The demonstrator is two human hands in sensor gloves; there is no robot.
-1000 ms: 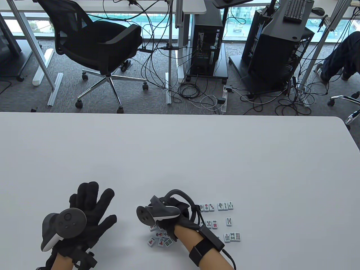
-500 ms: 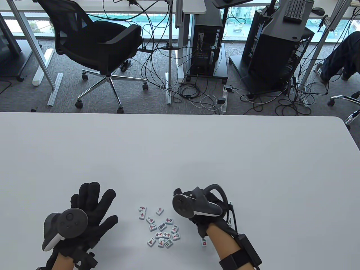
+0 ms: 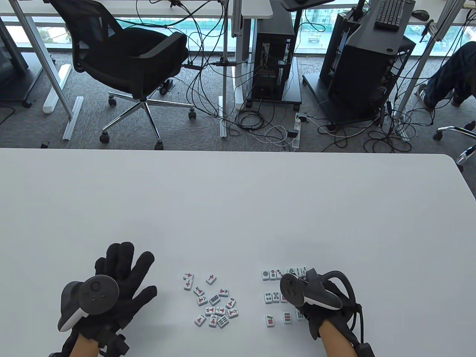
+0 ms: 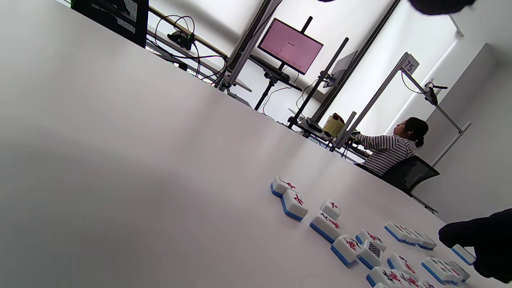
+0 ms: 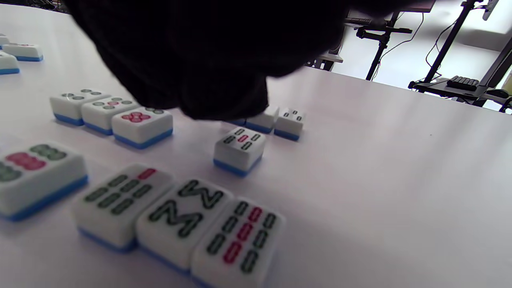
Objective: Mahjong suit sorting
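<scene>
Tiles (image 3: 297,293) partly hidden under right hand (image 3: 316,297).

Table view overhead, facing down. Wrist views low, close over table (image 3: 238,208); all share tiles (image 3: 212,297).

A tilted white table (image 4: 120,160) fills most of the left wrist view. A loose scatter of blue-backed mahjong tiles (image 4: 352,244) lies face up, running toward the lower right; most show red characters, one (image 4: 371,251) dark circles. At the right edge, near the far tiles, a dark gloved shape (image 4: 480,244) pokes in. The hand's own glove (image 4: 440,5) barely shows at the top. Beyond the table sit a pink-lit monitor (image 4: 290,46) and a seated person (image 4: 390,150) in stripes.
</scene>
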